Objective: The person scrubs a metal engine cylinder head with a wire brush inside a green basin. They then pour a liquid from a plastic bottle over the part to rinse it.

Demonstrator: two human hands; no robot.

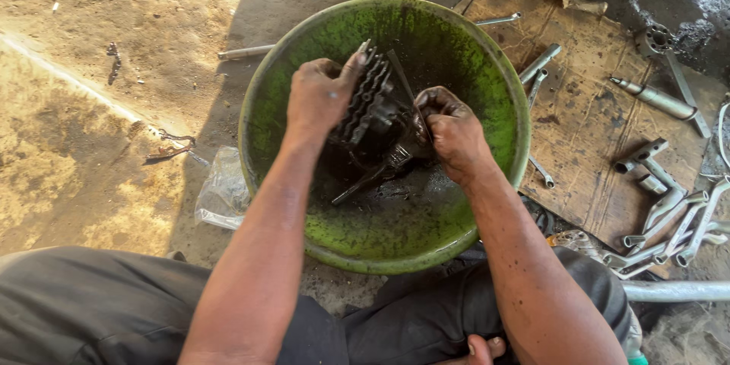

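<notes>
- On a dirt floor (pixel 114 23), a green basin (pixel 487 84) was set beside worn cardboard (pixel 585 122) strewn with socket wrenches (pixel 669 220).
- Inside the basin, a finned engine part (pixel 369 103) was gripped by the left hand (pixel 319 95).
- A brush (pixel 376 171) was clenched in the right hand (pixel 452 133), against the part.

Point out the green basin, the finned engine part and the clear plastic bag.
green basin (pixel 487 84), head view, on its bare inner wall at upper right.
finned engine part (pixel 366 99), head view, on the fins beside the left hand.
clear plastic bag (pixel 222 190), head view, on its crumpled middle.
</notes>
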